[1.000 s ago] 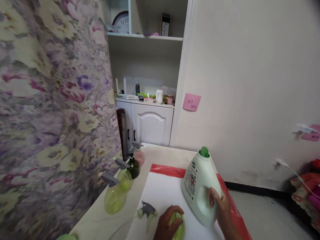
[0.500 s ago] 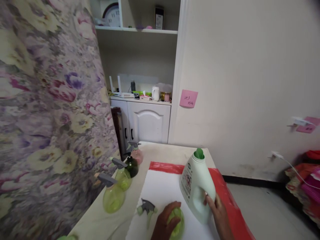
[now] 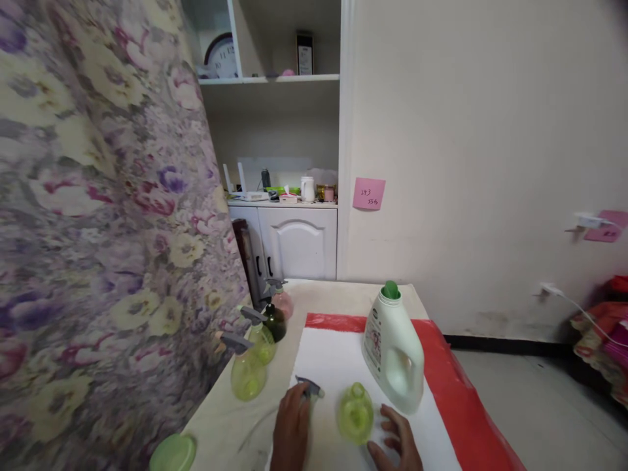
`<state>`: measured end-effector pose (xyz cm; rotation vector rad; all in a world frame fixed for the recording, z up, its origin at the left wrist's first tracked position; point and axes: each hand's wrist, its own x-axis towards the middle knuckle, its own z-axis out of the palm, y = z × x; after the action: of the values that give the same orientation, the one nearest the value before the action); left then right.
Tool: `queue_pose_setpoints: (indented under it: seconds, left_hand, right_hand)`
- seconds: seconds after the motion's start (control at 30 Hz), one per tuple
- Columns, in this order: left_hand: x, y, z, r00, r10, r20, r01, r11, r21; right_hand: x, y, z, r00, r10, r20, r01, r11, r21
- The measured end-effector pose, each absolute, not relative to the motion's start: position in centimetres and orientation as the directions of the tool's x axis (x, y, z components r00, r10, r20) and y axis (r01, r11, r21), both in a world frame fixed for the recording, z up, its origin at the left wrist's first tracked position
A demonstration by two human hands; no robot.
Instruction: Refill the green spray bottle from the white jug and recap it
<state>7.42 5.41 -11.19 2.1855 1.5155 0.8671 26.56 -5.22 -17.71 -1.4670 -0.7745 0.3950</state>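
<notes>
My left hand (image 3: pixel 291 426) is closed over a grey trigger spray head (image 3: pixel 310 387); its lower part is hidden behind my fingers. To the right of it stands a round, translucent yellow-green spray bottle (image 3: pixel 355 418) with its neck uncovered. My right hand (image 3: pixel 398 439) is beside that bottle, fingers apart and curved, holding nothing. Behind my right hand, a large pale green detergent jug (image 3: pixel 392 347) stands upright, its mouth uncapped with a darker green spout piece (image 3: pixel 391 290) showing. A white sheet (image 3: pixel 326 356) lies under these things.
Along the table's left side stand two yellow-green spray bottles (image 3: pixel 248 376), a dark pump bottle (image 3: pixel 275 323) and a pink spray bottle (image 3: pixel 282 303). A green lid or bowl (image 3: pixel 173 453) is at the near left. Red plastic (image 3: pixel 449 379) lies beneath the sheet. A floral curtain (image 3: pixel 112 261) hangs at left.
My right hand has let go of the jug's handle, and the jug stands upright. My left hand has left the round bottle and moved left onto the spray head. The view has shifted slightly.
</notes>
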Motion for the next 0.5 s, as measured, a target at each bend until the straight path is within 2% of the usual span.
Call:
queue_pose_setpoints:
  seconds: [0.17,0.3,0.4,0.5]
  left_hand:
    - [5.3,7.6,-10.8,0.274,0.93,0.246,0.853,-0.353,0.385]
    - [6.2,8.0,-10.2,0.337,0.918,0.21,0.891,-0.383,0.243]
    - [6.6,8.5,-9.4,0.37,0.911,0.183,0.897,-0.402,0.186]
    - [6.5,8.9,-8.5,0.389,0.907,0.158,0.893,-0.414,0.177]
  right_hand:
    - [25.3,-2.7,-17.4,0.618,0.722,0.31,0.317,0.131,-0.939]
    - [24.8,-2.3,-16.8,0.562,0.792,0.237,0.317,0.058,-0.947]
    - [24.6,-2.5,-16.1,0.599,0.764,0.242,0.335,0.036,-0.941]
    - [24.5,-2.6,-15.5,0.603,0.758,0.248,0.346,0.031,-0.938]
